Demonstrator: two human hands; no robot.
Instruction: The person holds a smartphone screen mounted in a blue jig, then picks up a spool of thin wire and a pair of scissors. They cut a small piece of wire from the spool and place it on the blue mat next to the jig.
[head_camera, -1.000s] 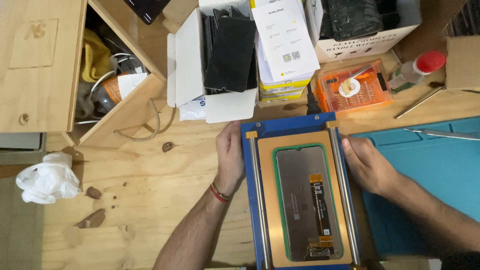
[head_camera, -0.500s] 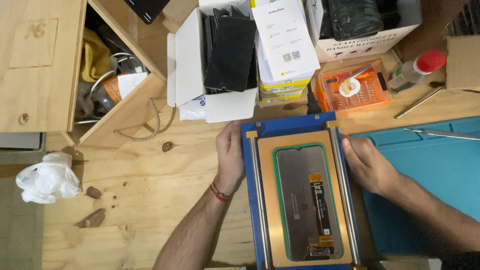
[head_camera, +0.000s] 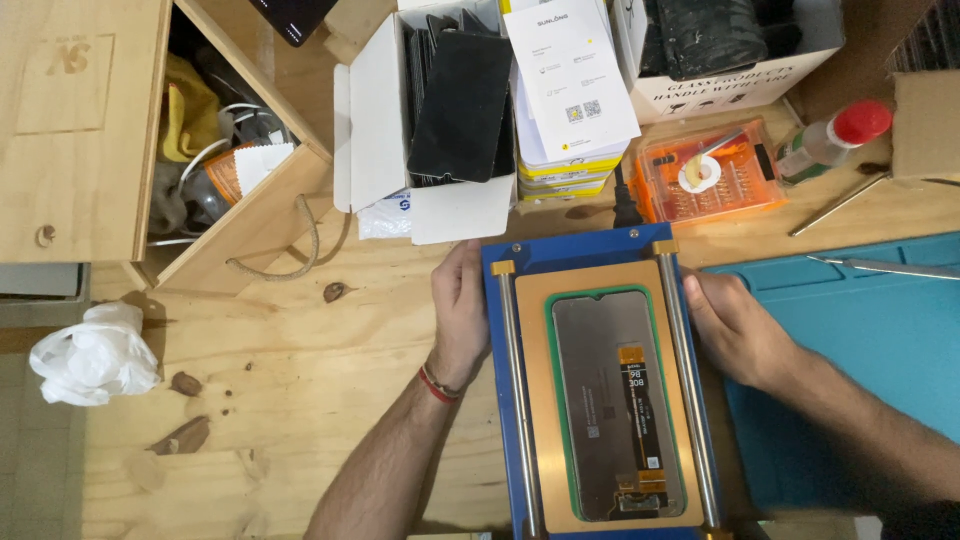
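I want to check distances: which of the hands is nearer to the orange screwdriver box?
Right. The right hand lies at the blue fixture's right edge, just below the orange screwdriver box; the left hand is across the fixture.

The tabletop (head_camera: 300, 400) is pale plywood, matt with visible grain; the blue fixture (head_camera: 560, 250) looks like painted metal with two bright, smooth steel rods (head_camera: 510, 400); its inner plate (head_camera: 535, 400) is matt tan; the phone screen panel (head_camera: 605, 400) is dull grey; the mat (head_camera: 860, 330) looks like soft matt teal rubber; the screwdriver case (head_camera: 710, 180) is glossy orange plastic.
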